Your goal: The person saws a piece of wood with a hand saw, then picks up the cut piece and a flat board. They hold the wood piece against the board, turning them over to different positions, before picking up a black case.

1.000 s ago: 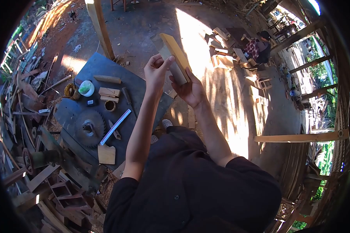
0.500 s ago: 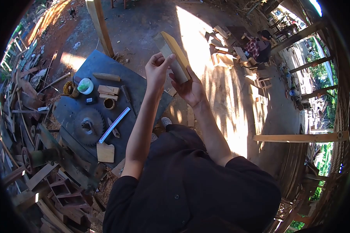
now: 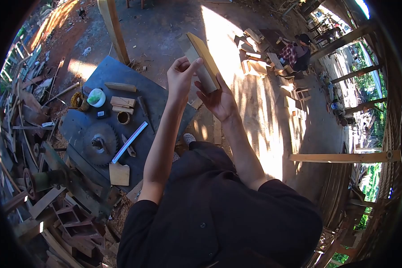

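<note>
A flat wooden board (image 3: 202, 60) is held up in front of me, tilted, one edge lit yellow. My left hand (image 3: 182, 76) pinches its left side, thumb on the face. My right hand (image 3: 219, 100) grips the lower end, fingers partly behind it. Below and left is a dark table (image 3: 154, 91) bearing a circular saw blade (image 3: 100, 144), a white ruler (image 3: 130, 142), small wood blocks (image 3: 123, 102), a roll of tape (image 3: 123, 118) and a white container (image 3: 96, 98).
A wooden post (image 3: 113, 33) rises behind the table. Scrap wood and a machine with a handwheel (image 3: 30, 183) lie at the left. Another person (image 3: 295, 53) sits at the upper right beside stacked wood pieces (image 3: 256, 67). A horizontal beam (image 3: 344, 158) is at the right.
The board has tipped slightly and shifted a little up in my hands. The whole view has moved slightly; both hands keep their hold.
</note>
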`<act>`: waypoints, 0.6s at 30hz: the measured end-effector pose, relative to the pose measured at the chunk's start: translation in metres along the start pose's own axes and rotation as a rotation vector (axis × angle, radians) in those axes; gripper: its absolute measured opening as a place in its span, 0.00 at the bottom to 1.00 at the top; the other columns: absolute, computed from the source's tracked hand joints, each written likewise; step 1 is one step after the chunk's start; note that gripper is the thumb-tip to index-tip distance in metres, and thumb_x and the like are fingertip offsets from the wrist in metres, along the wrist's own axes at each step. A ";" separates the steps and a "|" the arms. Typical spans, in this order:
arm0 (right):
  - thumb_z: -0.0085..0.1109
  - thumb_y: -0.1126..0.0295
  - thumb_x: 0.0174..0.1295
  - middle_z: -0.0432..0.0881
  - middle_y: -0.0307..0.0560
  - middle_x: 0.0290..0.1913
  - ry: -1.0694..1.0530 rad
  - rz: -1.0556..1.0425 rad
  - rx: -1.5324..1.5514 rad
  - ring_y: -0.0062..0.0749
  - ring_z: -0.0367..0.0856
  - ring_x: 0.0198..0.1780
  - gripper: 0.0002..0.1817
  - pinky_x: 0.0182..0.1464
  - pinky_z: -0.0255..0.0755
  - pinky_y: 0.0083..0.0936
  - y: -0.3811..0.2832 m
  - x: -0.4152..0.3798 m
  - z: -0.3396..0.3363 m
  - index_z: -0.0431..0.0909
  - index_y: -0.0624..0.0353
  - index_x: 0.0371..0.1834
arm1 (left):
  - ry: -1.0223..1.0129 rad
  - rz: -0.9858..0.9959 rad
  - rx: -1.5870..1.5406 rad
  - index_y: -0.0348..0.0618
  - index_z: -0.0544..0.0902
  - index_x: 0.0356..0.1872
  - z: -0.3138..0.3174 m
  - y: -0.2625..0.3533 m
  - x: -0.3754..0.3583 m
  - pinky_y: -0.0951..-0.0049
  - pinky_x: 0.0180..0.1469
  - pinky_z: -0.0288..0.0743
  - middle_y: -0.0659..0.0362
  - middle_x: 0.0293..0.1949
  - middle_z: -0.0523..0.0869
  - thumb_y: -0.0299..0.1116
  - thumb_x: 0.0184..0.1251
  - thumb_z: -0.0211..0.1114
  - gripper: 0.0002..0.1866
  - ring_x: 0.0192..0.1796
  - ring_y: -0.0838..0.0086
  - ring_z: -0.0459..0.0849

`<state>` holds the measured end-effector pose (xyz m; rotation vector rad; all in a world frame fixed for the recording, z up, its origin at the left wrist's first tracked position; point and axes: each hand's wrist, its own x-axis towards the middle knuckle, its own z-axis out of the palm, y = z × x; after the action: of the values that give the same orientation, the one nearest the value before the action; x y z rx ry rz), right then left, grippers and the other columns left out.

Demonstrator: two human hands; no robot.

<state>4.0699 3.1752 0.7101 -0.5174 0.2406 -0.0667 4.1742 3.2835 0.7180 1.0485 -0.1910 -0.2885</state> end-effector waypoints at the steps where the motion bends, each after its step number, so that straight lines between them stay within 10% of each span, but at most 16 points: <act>1: 0.51 0.51 0.76 0.79 0.55 0.61 -0.004 -0.004 -0.015 0.49 0.82 0.60 0.27 0.54 0.87 0.42 0.000 -0.001 0.000 0.66 0.54 0.71 | -0.010 -0.004 -0.003 0.32 0.81 0.52 0.000 0.000 0.000 0.77 0.45 0.75 0.56 0.42 0.90 0.37 0.60 0.79 0.25 0.43 0.78 0.86; 18: 0.53 0.49 0.75 0.77 0.56 0.62 -0.041 -0.010 -0.035 0.48 0.83 0.58 0.32 0.48 0.88 0.40 -0.004 -0.001 -0.003 0.62 0.58 0.72 | -0.050 0.021 -0.032 0.31 0.80 0.53 0.005 0.004 -0.001 0.77 0.44 0.74 0.55 0.42 0.90 0.37 0.61 0.78 0.25 0.43 0.78 0.86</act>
<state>4.0681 3.1702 0.7102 -0.5545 0.1992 -0.0613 4.1724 3.2813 0.7244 1.0079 -0.2412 -0.2983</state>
